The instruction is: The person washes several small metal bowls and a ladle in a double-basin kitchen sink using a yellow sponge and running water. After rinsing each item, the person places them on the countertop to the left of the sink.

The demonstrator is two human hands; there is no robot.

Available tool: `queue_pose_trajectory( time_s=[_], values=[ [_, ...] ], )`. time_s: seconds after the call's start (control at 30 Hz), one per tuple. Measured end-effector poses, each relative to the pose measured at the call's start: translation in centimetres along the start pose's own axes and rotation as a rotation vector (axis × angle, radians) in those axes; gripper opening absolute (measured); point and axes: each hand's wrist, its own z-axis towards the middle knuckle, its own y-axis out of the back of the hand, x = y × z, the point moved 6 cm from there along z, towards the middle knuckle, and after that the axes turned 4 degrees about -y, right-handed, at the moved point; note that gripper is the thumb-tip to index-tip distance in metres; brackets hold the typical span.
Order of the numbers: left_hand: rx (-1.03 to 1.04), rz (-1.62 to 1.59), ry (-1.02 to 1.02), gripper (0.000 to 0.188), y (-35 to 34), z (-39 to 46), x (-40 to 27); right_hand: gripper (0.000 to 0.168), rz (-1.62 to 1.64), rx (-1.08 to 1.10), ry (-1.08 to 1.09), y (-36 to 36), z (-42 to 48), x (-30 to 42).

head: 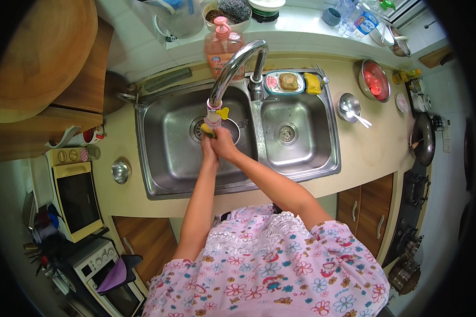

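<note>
My two hands meet under the chrome faucet (232, 65), over the large left basin (174, 158) of a steel sink. A yellow-and-green sponge (207, 129) shows between them, just below the clear nozzle with its yellow tab (223, 113). My left hand (208, 148) is partly hidden by my right hand (223, 143), so which fingers grip the sponge is hard to tell. Behind my hands a round metal rim (238, 132) shows in the basin near the drain; the rest of that object is hidden.
Behind the sink stand a pink pump bottle (222, 51), a soap dish (284, 82) and a yellow sponge (312, 83). To the right are a bowl with spoons (349, 107) and a bowl with red items (374, 81). A small metal bowl (121, 171) sits left.
</note>
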Motion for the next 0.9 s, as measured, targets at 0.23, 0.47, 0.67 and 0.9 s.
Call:
queue_pose_trajectory(
  time_s=[0.23, 0.47, 0.67, 0.9],
  values=[
    [-0.058, 0.113, -0.136, 0.050, 0.5, 0.8, -3.2, 0.021, -0.395, 0.163, 0.282, 2.0, -1.4, 1.2],
    [-0.102, 0.405, -0.158, 0.061, -2.0, -1.8, -1.7, 0.014, -0.154, -0.122, 0.119, 3.1, 0.6, 0.2],
    [-0.042, 0.395, 0.073, 0.065, 1.2, -0.1, -3.0, 0.027, -0.351, 0.364, 0.506, 3.1, -3.3, 0.7],
    [0.212, 0.502, 0.529, 0.061, 4.0, 2.1, 0.1, 0.019, -0.566, 0.722, 0.530, 3.6, -3.6, 0.2]
  ],
)
